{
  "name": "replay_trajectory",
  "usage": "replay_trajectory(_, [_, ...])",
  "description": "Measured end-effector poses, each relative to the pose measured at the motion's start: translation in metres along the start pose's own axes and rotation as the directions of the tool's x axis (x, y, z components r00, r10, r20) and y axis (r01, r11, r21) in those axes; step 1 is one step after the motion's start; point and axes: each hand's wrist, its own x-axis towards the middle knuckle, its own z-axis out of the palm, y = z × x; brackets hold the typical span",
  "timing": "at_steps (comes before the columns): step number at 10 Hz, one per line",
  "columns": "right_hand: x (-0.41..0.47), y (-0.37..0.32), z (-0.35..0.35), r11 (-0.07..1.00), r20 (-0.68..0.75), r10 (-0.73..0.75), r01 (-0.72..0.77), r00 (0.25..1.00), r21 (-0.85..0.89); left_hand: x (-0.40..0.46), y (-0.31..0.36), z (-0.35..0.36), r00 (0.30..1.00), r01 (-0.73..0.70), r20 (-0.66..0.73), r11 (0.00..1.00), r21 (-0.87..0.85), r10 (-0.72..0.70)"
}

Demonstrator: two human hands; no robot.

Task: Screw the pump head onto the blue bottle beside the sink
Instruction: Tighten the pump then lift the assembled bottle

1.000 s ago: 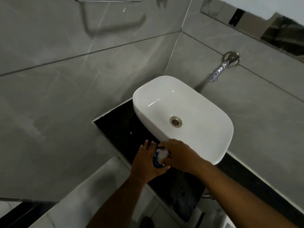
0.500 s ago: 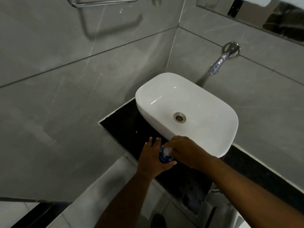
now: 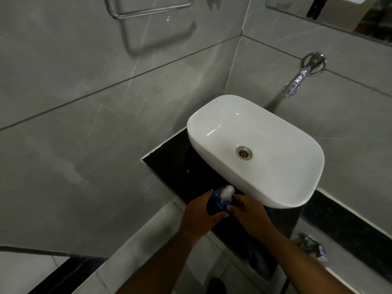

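Note:
A blue bottle (image 3: 214, 203) stands on the black counter (image 3: 176, 166) just left of the white sink (image 3: 297, 187). Its white pump head (image 3: 226, 192) sits on top of the neck and points up toward the sink. My left hand (image 3: 200, 217) wraps around the bottle's left side and base. My right hand (image 3: 247, 211) touches the bottle's right side just below the pump head, fingers curled against it. The bottle's lower part is hidden by both hands.
A chrome tap (image 3: 297, 81) juts from the grey tiled wall above the sink. A chrome towel ring (image 3: 148, 9) hangs on the left wall. A mirror edge (image 3: 339, 15) runs along the top right. Pipe fittings (image 3: 311, 247) show below the counter.
My right hand slid off the top of the pump head to the bottle's right side, uncovering the white pump. The camera tilted, shifting the sink rightward in view.

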Motion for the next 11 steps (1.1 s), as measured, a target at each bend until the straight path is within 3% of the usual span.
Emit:
replay_trajectory(4, [0.103, -0.075, 0.056, 0.988, 0.055, -0.144, 0.146, 0.988, -0.049, 0.052, -0.041, -0.086, 0.965, 0.119, -0.231, 0.992, -0.047, -0.126])
replay_trajectory(9, [0.180, -0.146, 0.102, 0.984, 0.009, -0.177, 0.177, 0.984, -0.029, 0.102, -0.070, -0.165, 0.935, 0.204, -0.301, 0.979, 0.015, -0.191])
replay_trajectory(10, [0.175, -0.148, 0.106, 0.984, 0.053, -0.172, 0.174, 0.984, -0.040, 0.102, -0.073, -0.167, 0.941, 0.192, -0.280, 0.981, -0.014, -0.188])
replay_trajectory(11, [0.167, -0.169, 0.079, 0.983, -0.037, -0.182, 0.182, 0.983, -0.003, 0.093, -0.073, -0.176, 0.970, 0.152, -0.197, 0.988, 0.028, -0.144])
